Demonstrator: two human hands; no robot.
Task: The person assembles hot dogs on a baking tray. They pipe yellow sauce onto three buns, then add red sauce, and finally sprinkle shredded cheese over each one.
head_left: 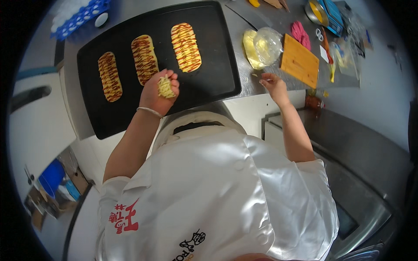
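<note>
Black tray (213,52): three sauce-striped breads (186,47) held, middle one partly blocked | pale shreds (166,88) cupped in left hand (157,93), above near side | right hand (275,87): fingers curled, grip cannot be told | yellow-filled bag (252,51), board (300,61) placed right

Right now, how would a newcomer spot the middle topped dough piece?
Find the big black tray on the steel counter. On it, the middle dough piece lies between a left piece and a right piece, all long and sauce-striped. It alone is partly hidden behind the left hand, which holds pale shreds.
</note>
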